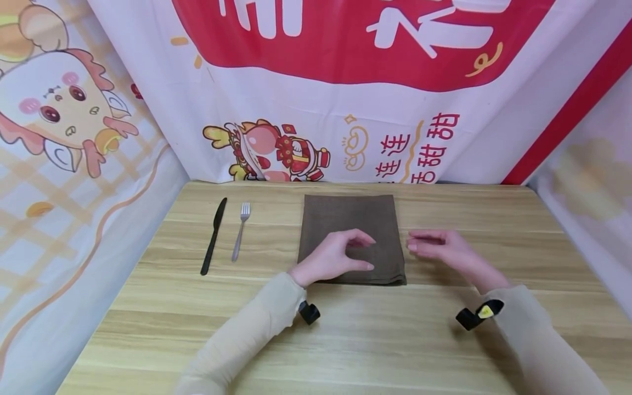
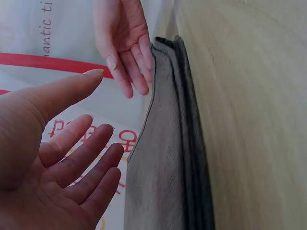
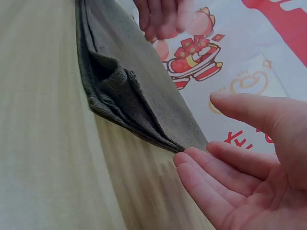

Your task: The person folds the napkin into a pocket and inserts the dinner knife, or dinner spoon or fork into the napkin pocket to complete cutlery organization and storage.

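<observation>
A dark brown cloth napkin (image 1: 345, 214), folded into a layered square, lies flat on the wooden table. Over its near part hovers my left hand (image 1: 336, 255), thumb and fingers apart and loosely bent around nothing. My right hand (image 1: 439, 247) is just off the napkin's right edge, holding nothing. In the left wrist view, the stacked edges of the napkin (image 2: 158, 124) show beside my spread left fingers. The right wrist view shows the open folds at a corner of the napkin (image 3: 144, 76), close to my right fingertips; whether they touch it I cannot tell.
To the left of the napkin lie a fork (image 1: 241, 230) and, farther left, a black knife (image 1: 214, 238), roughly parallel. The wooden table (image 1: 375, 340) ends at a printed cloth backdrop (image 1: 306, 99) behind, with more printed cloth (image 1: 64, 181) on the left side.
</observation>
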`<state>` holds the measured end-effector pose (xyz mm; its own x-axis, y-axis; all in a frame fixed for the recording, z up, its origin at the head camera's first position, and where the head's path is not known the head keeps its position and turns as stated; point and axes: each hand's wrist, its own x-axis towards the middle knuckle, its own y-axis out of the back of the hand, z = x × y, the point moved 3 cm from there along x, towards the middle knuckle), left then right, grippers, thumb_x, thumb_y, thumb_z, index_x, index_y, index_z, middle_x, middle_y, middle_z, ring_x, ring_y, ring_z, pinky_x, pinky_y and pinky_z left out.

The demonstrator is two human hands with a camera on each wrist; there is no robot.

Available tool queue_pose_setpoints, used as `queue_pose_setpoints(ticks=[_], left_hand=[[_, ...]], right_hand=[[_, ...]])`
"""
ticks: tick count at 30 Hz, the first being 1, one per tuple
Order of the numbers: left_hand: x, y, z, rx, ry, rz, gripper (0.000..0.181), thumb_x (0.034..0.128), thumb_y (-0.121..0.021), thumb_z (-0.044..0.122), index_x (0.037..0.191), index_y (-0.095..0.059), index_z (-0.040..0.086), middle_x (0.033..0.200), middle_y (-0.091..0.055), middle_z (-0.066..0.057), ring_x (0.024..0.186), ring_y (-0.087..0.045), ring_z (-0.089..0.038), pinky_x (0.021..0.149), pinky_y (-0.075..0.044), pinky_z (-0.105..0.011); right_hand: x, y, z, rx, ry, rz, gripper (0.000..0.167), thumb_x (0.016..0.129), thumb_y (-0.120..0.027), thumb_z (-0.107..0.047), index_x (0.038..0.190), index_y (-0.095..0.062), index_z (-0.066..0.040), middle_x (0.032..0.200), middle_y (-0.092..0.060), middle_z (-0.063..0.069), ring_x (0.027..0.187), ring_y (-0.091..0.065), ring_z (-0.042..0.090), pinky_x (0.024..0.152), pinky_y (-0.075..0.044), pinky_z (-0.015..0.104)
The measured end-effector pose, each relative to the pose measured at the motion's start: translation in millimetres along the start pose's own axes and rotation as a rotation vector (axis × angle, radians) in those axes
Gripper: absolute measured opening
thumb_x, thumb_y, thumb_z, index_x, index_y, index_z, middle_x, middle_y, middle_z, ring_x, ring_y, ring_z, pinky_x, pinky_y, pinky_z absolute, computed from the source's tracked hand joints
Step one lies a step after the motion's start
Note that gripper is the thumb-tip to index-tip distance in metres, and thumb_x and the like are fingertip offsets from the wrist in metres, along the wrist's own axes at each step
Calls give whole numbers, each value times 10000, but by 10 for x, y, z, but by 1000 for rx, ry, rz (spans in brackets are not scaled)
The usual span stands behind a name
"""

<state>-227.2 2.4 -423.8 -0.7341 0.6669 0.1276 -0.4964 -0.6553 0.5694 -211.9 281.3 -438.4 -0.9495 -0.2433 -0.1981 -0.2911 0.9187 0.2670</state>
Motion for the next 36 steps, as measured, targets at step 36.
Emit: queue_pose_setpoints(ticks=[36], left_hand=[[188,-537,40,33,63,-111,267,899,-809,155,1144,-740,75,987,-732,39,845,-640,6,773,-503,-145]], right_hand=[[-366,-386,192,183,-137,-193,557,979,-696,-139,1392,-481,166,1000,-725,103,803,-668,125,724,-577,264]])
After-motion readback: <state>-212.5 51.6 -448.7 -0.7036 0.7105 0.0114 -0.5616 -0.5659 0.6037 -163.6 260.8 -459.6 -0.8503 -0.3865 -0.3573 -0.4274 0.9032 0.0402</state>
